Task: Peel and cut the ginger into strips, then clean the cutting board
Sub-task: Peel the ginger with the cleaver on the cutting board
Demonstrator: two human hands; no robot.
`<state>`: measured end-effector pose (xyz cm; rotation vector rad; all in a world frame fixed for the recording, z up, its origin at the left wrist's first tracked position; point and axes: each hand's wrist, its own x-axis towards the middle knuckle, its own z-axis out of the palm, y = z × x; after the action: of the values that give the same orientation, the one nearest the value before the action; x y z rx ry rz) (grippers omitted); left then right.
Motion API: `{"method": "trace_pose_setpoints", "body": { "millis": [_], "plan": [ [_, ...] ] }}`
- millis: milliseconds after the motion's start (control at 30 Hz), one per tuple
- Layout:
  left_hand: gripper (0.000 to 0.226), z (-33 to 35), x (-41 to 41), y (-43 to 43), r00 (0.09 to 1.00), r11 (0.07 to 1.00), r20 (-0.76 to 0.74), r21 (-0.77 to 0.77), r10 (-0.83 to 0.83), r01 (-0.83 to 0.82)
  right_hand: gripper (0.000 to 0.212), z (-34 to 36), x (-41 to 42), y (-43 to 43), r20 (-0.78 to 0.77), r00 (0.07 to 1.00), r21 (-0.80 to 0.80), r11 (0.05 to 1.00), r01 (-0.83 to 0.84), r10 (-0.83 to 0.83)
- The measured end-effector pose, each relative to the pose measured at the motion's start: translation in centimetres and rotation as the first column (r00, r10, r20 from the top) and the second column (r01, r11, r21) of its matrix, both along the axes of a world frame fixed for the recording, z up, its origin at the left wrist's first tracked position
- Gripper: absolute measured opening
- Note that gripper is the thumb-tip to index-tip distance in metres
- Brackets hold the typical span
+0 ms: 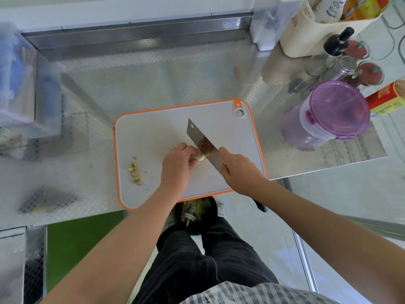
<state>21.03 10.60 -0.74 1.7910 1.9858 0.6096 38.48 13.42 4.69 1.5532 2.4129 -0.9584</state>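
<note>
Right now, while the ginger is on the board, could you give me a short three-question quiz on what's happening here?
1. True or false: the right hand grips the knife.
2. Which hand holds the ginger?
3. The pile of scraps lies on the cutting board at its: A) left side, B) far right corner, C) centre.
Key: 1 true; 2 the left hand; 3 A.

Pale ginger (199, 157) held midway on a grey, orange-rimmed board (153, 132), knife (203, 143) blade set against it, peelings (135, 171) heaped near the left edge.
</note>
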Motion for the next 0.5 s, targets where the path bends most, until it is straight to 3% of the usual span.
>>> {"method": "trace_pose_setpoints", "body": {
  "millis": [500],
  "plan": [
    [0.019, -0.06, -0.06, 0.13, 1.0, 1.0, -0.004, 0.011, 0.005, -0.005, 0.018, 0.42, -0.35, -0.23, 0.033, 0.999, 0.016, 1.0, -0.022, 0.022]
  ]
}}
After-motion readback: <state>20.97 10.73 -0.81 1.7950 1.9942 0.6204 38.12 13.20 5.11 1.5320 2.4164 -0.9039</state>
